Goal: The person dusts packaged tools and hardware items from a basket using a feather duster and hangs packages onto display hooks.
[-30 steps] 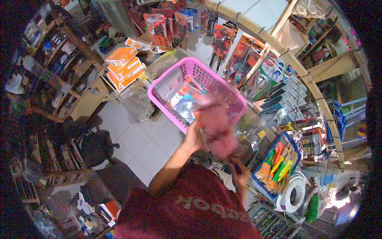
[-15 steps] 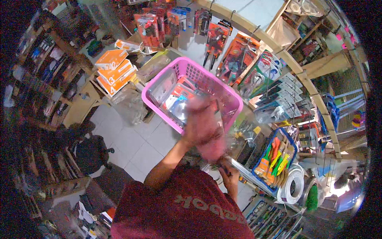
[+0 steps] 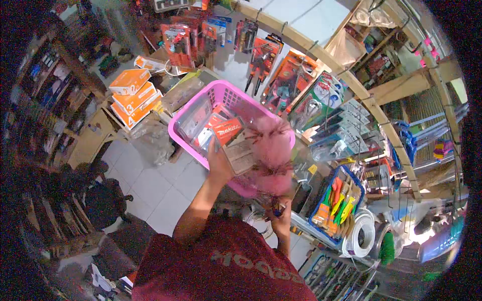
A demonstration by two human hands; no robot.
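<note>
My left hand (image 3: 219,161) grips the edge of a flat package (image 3: 240,153) with a grey-brown face, tilted over the pink plastic basket (image 3: 176,134). An orange Makita label (image 3: 228,129) shows at the package's upper end; I cannot tell whether it belongs to the same pack. Other flat packs (image 3: 197,119) lie in the basket. My right hand (image 3: 279,214) is closed round the handle of a pink and dark feather duster (image 3: 273,155), blurred by motion. Its fluffy head is beside the package and hides the basket's right part.
Orange boxes (image 3: 131,103) are stacked left of the basket. Carded tools (image 3: 263,62) hang from a wooden rail (image 3: 321,52) behind it. At right stand a blue-rimmed basket of colourful-handled brushes (image 3: 337,205) and a white cable coil (image 3: 360,233). Tiled floor (image 3: 160,185) shows below.
The duster's head, earlier over my left hand, has swung right, uncovering that hand and the package. The basket and shelves sit slightly further left in the view.
</note>
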